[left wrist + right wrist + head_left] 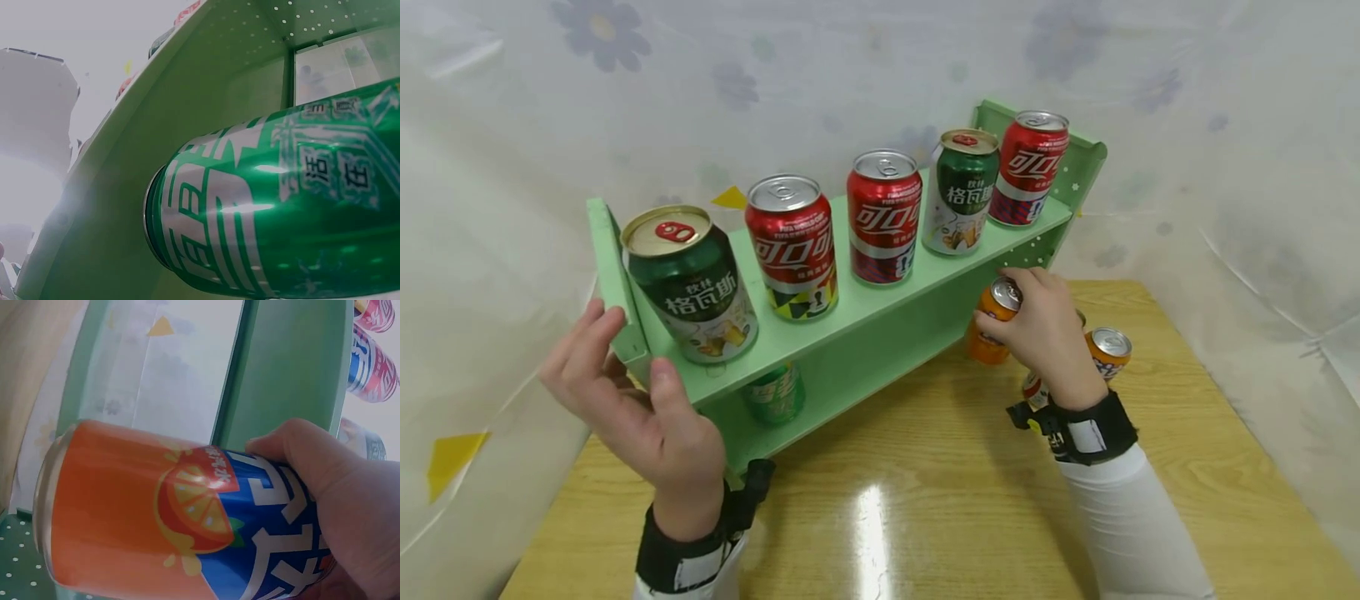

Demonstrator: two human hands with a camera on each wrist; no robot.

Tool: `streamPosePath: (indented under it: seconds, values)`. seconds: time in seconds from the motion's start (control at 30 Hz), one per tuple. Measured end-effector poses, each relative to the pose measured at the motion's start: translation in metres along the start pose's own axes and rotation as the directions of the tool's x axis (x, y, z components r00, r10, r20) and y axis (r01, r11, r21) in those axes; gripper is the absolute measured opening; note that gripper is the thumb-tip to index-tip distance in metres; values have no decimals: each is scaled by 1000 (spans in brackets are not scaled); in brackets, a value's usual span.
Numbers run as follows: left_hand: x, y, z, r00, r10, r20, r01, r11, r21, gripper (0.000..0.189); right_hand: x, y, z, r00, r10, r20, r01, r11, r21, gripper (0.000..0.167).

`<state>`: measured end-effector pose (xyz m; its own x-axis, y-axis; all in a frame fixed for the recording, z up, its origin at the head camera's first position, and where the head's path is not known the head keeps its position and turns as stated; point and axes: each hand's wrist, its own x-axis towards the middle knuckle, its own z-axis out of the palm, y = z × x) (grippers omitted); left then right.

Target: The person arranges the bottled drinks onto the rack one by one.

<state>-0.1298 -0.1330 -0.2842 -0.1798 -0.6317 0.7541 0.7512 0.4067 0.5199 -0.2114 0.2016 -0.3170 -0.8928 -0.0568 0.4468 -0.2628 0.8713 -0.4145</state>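
Note:
At the right end of the green two-tier shelf (pixel 850 342), my right hand (pixel 1037 321) grips an orange soda can (pixel 988 346) around its upper part. In the right wrist view that can (pixel 125 506) shows its orange side and blue label, with the shelf's lower tier behind. My left hand (pixel 647 417) holds the shelf's left side panel (pixel 613 283), thumb at the front corner and fingers along the outer side. Close by on the lower tier stands a green soda can (pixel 300 206), partly hidden under the upper board in the head view.
Red cola cans (pixel 792 250) and green-and-white kvass cans (pixel 692 287) line the upper tier. Another orange can (pixel 1108 346) stands on the wooden table (pixel 925 508) behind my right wrist, beside a partly hidden can (pixel 1035 390). A pale floral curtain (pixel 820 75) surrounds the table.

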Motion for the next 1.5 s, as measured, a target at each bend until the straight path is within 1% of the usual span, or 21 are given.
streamPosePath:
  seconds: [0.27,0.43,0.57,0.8,1.0,1.23,1.5]
  values:
    - [0,-2,-2,1000,0,20,-1,1000,28,38,9,-11,4,999,-38,23,38,999,5,53]
    - [0,-2,-3,1000,1,28,-2,999,34,38,15,-13,12,997,-72,-1,72,997,-5,53]
    - [1,-2,-3,1000,1,29,-2,1000,27,38,19,-14,16,997,-73,-16,73,997,-8,54]
    - [1,-1,-2,1000,-1,20,0,1000,29,38,23,-15,22,998,-56,-7,56,998,43,61]
    - [0,-1,-1,1000,-4,11,4,1000,13,38,28,-14,28,998,-55,-25,56,995,80,61]
    - [0,-1,-1,1000,-10,15,10,1000,8,38,35,-16,36,998,-45,-33,49,990,131,69]
    - [0,0,0,1000,-13,9,13,1000,-5,38,41,-18,46,996,-49,-72,62,981,184,65]
